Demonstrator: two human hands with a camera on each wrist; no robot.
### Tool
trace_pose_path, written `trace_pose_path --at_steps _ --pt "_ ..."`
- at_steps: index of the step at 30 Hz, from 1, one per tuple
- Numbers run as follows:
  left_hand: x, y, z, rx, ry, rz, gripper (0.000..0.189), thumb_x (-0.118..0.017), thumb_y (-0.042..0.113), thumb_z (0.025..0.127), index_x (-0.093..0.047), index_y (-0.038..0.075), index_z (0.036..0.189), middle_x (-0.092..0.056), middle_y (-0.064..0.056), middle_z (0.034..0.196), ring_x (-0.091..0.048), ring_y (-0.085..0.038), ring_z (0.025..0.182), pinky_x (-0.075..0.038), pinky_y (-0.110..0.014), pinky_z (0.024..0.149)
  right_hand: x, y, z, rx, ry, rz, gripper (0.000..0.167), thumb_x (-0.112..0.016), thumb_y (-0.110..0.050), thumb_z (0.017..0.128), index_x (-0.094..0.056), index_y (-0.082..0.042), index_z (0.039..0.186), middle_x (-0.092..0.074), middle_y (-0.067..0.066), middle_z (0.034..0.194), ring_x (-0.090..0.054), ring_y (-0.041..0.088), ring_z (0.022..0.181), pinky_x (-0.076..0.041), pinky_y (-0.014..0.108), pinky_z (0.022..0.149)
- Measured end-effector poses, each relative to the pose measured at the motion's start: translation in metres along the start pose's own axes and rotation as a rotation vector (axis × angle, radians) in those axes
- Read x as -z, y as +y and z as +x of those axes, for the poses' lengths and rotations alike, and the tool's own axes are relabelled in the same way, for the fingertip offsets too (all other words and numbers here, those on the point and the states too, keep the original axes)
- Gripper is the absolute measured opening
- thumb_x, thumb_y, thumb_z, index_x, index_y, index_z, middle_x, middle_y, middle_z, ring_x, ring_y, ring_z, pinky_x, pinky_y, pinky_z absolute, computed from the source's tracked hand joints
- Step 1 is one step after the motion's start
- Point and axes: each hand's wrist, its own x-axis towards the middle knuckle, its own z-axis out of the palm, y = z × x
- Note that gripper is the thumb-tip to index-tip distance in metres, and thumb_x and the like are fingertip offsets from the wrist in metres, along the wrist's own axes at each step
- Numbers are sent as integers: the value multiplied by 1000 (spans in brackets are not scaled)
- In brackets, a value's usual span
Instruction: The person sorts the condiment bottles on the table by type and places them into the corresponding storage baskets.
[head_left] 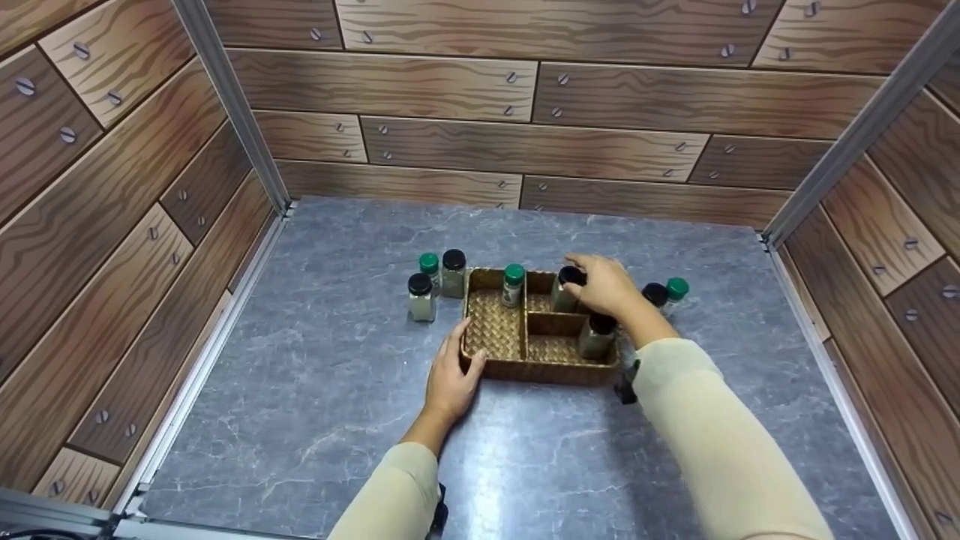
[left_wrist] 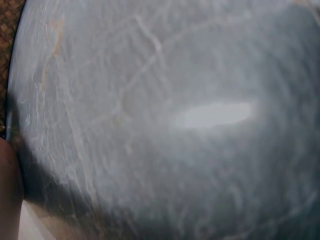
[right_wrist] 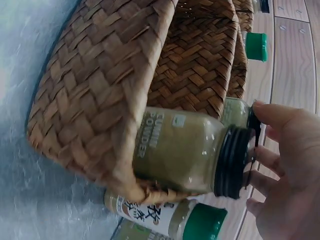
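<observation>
A woven basket [head_left: 495, 367] with three compartments sits on the grey surface. At its front left corner my left hand [head_left: 450, 379] holds the basket, fingers along the left side and thumb at the front rim. My right hand [head_left: 609, 286] grips the black lid of a spice jar [head_left: 564, 292] in the back right compartment; part of that jar is hidden. A cumin powder jar [right_wrist: 175, 150] with a black lid stands in the front right compartment, close to the right hand's fingers. A green-capped spice jar [head_left: 513, 286] stands at the back of the long left compartment.
Left of the basket stand a green-capped jar [head_left: 429, 264] and two black-lidded jars, one at the back [head_left: 454, 274] and one in front [head_left: 421, 298]. Beyond the right forearm are a black-lidded jar [head_left: 655, 294] and a green-capped jar [head_left: 676, 289]. Wood-patterned walls [head_left: 450, 90] enclose the surface.
</observation>
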Motion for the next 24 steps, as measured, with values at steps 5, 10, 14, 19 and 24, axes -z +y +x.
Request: trace_pose_path --at_steps 5,10,14,19,24 --pt "0 2 0 14 -13 2 63 -64 35 106 -44 20 164 -56 -17 162 -58 -42 145 -49 -64 116 9 0 -13 32 -3 -18 67 -68 -31 106 -43 -15 167 -48 24 167 -43 48 157 -12 70 135" --pt "2 4 -1 40 -21 -6 63 -65 34 107 -43 22 164 -55 -18 163 -57 -43 147 -48 -65 118 18 -1 -27 68 -17 -18 68 -67 -33 108 -39 -21 169 -42 20 172 -36 48 160 -14 72 134" --pt "2 5 -1 29 -16 -12 63 -66 33 106 -44 22 164 -55 -17 163 -56 -41 148 -47 -63 119 24 7 -38 107 6 -5 68 -68 -33 107 -41 -25 169 -45 19 170 -43 48 156 -29 70 130" --pt "1 3 -1 32 -16 -9 63 -65 39 106 -44 25 164 -54 -16 164 -55 -39 149 -46 -60 121 33 26 -51 119 48 23 67 -71 -30 105 -45 -22 166 -50 18 164 -51 48 149 -39 69 124" --pt "2 4 -2 30 -13 -11 63 -65 38 106 -44 25 164 -55 -17 162 -56 -39 148 -47 -60 121 42 52 -62 102 57 67 69 -76 -27 102 -48 -17 164 -50 20 163 -50 50 149 -37 71 124"
